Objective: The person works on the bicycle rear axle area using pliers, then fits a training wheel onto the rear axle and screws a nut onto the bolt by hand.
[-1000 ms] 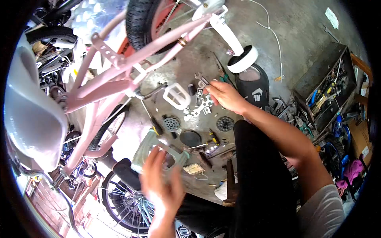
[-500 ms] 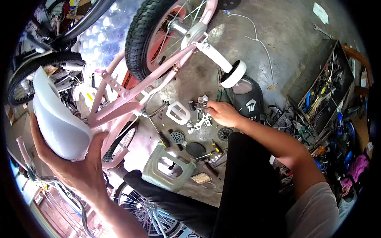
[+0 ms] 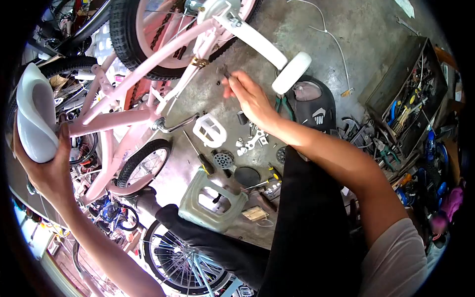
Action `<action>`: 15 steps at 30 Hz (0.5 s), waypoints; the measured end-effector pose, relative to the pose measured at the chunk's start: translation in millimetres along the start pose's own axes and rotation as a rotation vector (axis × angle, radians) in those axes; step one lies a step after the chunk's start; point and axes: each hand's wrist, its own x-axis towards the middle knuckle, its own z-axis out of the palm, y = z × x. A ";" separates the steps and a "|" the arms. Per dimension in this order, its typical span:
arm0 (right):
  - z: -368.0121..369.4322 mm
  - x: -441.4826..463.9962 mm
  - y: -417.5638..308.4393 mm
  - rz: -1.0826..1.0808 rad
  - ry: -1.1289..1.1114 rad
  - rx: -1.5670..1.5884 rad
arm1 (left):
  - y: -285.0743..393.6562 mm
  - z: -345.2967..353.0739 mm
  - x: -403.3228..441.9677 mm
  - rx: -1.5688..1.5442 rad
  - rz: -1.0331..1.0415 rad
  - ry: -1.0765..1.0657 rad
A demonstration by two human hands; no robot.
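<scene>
My left hand (image 3: 49, 171) is wrapped around the white saddle (image 3: 42, 141) of a pink bicycle frame (image 3: 118, 122). The saddle sits at the left end of the tilted bike. Over the floor between the rear wheel (image 3: 128, 37) and the small parts, my right hand (image 3: 253, 101) is closed with its fingertips together. A small dark metal piece (image 3: 225, 72) shows at those fingertips; its kind is too small to make out. A white training wheel (image 3: 293, 73) on a white arm is just right of this hand.
On the floor lie a white pedal (image 3: 210, 130), a screwdriver (image 3: 204, 163), metal brackets (image 3: 257, 142) and a black bag-like item (image 3: 314, 106). A green plastic stool (image 3: 210, 200) stands near my legs. At right is a metal tool tray (image 3: 405, 96).
My right hand has risen from the small parts and moved left toward the rear wheel, a small metal piece at its fingertips. My left hand, the saddle and the bike have shifted left in view.
</scene>
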 end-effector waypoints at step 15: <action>14.4 71.9 -4.7 -0.276 0.189 -0.360 | -82.1 32.6 17.5 0.003 -0.131 -0.127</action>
